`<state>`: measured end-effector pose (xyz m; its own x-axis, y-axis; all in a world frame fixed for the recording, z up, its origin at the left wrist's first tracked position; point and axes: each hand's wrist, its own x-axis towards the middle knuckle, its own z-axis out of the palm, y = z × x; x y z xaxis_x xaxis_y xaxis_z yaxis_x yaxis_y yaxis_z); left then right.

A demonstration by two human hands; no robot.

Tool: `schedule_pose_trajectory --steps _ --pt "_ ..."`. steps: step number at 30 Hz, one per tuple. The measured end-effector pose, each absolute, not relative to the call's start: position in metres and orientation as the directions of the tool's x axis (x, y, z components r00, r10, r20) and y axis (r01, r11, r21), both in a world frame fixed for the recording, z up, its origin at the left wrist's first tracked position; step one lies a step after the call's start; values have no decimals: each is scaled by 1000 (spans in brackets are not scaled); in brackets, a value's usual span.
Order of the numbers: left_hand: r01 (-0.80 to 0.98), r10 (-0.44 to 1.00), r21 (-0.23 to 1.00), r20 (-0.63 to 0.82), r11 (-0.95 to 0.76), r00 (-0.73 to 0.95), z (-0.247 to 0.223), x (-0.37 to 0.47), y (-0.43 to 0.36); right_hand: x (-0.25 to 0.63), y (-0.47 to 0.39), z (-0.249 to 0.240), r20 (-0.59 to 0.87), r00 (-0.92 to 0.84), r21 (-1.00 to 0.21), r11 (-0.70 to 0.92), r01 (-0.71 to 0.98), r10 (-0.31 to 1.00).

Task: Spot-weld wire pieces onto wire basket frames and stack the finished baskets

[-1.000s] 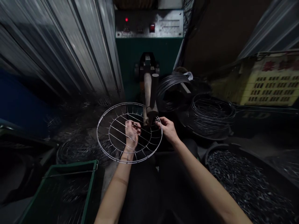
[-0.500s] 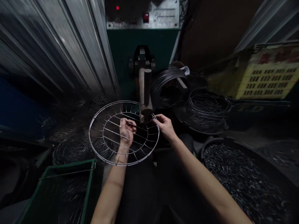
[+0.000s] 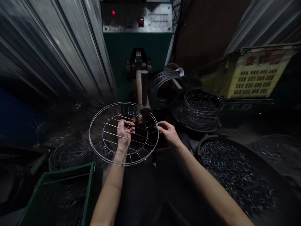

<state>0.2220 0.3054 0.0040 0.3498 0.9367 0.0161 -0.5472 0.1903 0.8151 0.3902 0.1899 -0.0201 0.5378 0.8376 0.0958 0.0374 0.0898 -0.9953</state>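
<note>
A round wire rack (image 3: 94, 147), with two rings, parallel cross wires and short radial wires, lies roughly level under the post of a welding machine (image 3: 142, 91). My left hand (image 3: 124, 133) is beneath the cross wires, its fingers curled in a grip on the rack; the exact contact is partly hidden. Thumb and fingers of my right hand (image 3: 168, 133) are pinched together at the rack's right rim. Whatever lies between those fingertips is too small and dark to make out. Orange sparks (image 3: 134, 119) glow beside the machine's tip, near my left fingers.
A control panel (image 3: 137, 18) with red lights tops the green machine. Wire coils (image 3: 203, 106) lie to the right, before a yellow crate (image 3: 255, 78). A black tub (image 3: 204, 138) of small bent metal pieces stands lower right, a green crate (image 3: 91, 182) lower left.
Sparks have appeared around the machine's tip and below the rack. My right hand has drawn slightly back from the tip, to the outside of the rim. The whole view has shifted slightly.
</note>
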Motion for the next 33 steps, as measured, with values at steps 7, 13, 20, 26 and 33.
schedule_pose_trajectory --steps 7,13,20,26,33 --pt "-575 973 814 57 85 224 2 226 293 383 202 -9 103 515 -995 87 55 851" --pt "-572 987 815 -3 94 159 7 227 280 384 208 -6 111 516 -994 89 68 849" --pt "-572 993 817 -9 75 118 6 227 293 382 224 -4 137 493 -990 130 49 859" --pt "-576 993 816 22 51 120 3 228 301 383 237 -9 140 495 -990 136 45 858" --pt "-586 976 807 64 72 209 -2 218 299 384 221 -9 126 499 -992 118 47 857"
